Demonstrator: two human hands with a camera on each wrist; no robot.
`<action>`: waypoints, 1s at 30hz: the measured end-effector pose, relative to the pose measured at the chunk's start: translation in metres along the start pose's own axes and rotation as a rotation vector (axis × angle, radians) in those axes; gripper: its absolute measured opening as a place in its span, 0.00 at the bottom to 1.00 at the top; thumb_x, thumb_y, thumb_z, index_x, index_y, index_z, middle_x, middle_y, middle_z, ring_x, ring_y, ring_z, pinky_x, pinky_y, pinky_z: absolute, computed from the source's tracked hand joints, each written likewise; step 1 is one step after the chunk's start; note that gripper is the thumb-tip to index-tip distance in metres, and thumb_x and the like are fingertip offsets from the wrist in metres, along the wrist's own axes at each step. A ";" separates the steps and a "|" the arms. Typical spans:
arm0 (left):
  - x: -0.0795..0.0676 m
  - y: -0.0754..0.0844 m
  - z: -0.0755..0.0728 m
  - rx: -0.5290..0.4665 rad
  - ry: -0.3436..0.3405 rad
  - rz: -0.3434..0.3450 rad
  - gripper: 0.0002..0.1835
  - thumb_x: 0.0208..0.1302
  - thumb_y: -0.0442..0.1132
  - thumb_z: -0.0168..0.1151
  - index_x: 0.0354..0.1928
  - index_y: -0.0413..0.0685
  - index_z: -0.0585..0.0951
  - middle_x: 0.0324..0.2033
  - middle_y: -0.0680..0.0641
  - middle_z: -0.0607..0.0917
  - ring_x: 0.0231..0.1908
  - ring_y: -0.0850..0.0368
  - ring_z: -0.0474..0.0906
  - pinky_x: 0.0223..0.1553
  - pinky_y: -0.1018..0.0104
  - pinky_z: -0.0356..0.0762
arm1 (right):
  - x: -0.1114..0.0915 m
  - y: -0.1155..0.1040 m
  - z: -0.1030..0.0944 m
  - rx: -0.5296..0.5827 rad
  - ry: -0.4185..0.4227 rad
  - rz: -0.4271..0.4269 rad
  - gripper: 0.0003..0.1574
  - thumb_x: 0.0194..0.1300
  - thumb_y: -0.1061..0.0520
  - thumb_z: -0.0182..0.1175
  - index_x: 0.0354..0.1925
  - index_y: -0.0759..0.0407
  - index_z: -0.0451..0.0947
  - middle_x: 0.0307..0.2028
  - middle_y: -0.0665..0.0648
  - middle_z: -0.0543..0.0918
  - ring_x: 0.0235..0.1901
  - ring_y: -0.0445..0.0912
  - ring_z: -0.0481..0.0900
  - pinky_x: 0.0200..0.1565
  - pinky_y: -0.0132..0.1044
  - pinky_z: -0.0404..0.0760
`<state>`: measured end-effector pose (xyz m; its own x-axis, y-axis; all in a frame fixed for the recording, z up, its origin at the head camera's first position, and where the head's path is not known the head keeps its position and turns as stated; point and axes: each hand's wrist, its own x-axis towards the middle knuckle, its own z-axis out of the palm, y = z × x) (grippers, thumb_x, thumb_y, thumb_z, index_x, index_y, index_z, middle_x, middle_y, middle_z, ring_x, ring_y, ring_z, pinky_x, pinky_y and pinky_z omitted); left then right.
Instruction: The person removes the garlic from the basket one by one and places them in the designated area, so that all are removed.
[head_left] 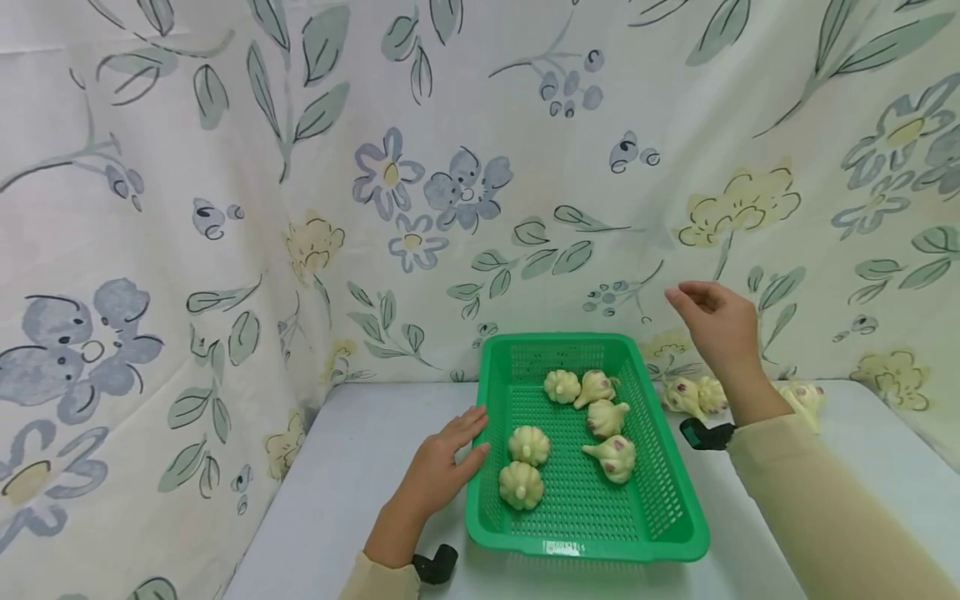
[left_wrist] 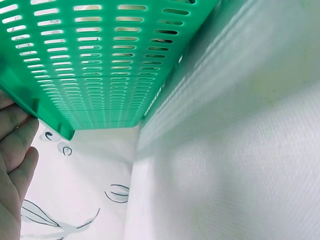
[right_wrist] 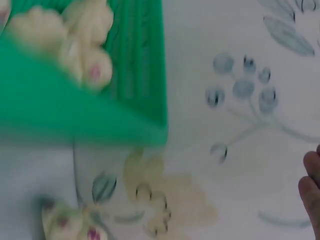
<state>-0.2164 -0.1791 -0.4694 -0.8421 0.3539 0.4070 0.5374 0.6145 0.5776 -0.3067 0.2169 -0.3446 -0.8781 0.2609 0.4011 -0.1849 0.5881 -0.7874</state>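
A green plastic basket (head_left: 585,550) stands on the table with several garlic bulbs (head_left: 529,446) inside. Against its left rim rests my left hand (head_left: 442,467), fingers nearly straight and touching the edge. In the left wrist view, those fingers (left_wrist: 17,130) lie along the underside of the rim. My right hand (head_left: 720,325) is raised beyond the basket's far right corner, its fingers loosely bent and nothing between them. The right wrist view catches only its fingertips (right_wrist: 312,190) at the edge, and the basket there is blurred.
To the right of the basket, more garlic bulbs (head_left: 684,397) lie on the white table (head_left: 360,442), one of them (head_left: 804,400) partly behind the right forearm. A floral cloth (head_left: 465,275) hangs behind the table. Each wrist wears a black camera mount (head_left: 437,564).
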 end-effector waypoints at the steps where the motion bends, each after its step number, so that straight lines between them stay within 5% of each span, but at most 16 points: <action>1: 0.000 0.000 0.000 0.002 -0.001 -0.001 0.26 0.73 0.50 0.55 0.67 0.45 0.73 0.70 0.54 0.69 0.71 0.56 0.62 0.70 0.52 0.64 | -0.002 -0.005 0.007 0.020 -0.008 -0.011 0.39 0.64 0.28 0.55 0.58 0.54 0.79 0.47 0.53 0.83 0.43 0.32 0.74 0.43 0.32 0.75; 16: 0.000 0.001 0.000 -0.026 -0.009 -0.021 0.26 0.73 0.48 0.57 0.67 0.44 0.73 0.70 0.56 0.69 0.71 0.58 0.62 0.71 0.52 0.63 | -0.014 -0.045 0.088 0.288 -0.144 -0.061 0.36 0.65 0.35 0.62 0.57 0.60 0.79 0.50 0.60 0.84 0.50 0.48 0.79 0.53 0.44 0.80; 22: 0.000 0.001 0.005 -0.035 -0.019 -0.026 0.27 0.73 0.50 0.56 0.68 0.45 0.73 0.70 0.58 0.68 0.71 0.59 0.61 0.71 0.52 0.63 | -0.021 -0.031 0.105 0.332 -0.236 0.042 0.38 0.65 0.36 0.62 0.61 0.61 0.76 0.53 0.61 0.82 0.54 0.53 0.78 0.57 0.50 0.77; 30: 0.000 0.001 0.002 -0.021 0.000 -0.013 0.25 0.72 0.47 0.57 0.67 0.44 0.74 0.70 0.57 0.69 0.71 0.59 0.63 0.71 0.53 0.63 | -0.021 -0.005 0.122 0.202 -0.376 0.075 0.40 0.66 0.35 0.60 0.65 0.58 0.73 0.57 0.60 0.80 0.58 0.55 0.76 0.59 0.53 0.76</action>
<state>-0.2156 -0.1771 -0.4696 -0.8492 0.3459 0.3990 0.5270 0.6043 0.5976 -0.3411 0.1149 -0.4061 -0.9851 -0.0219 0.1704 -0.1645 0.4072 -0.8984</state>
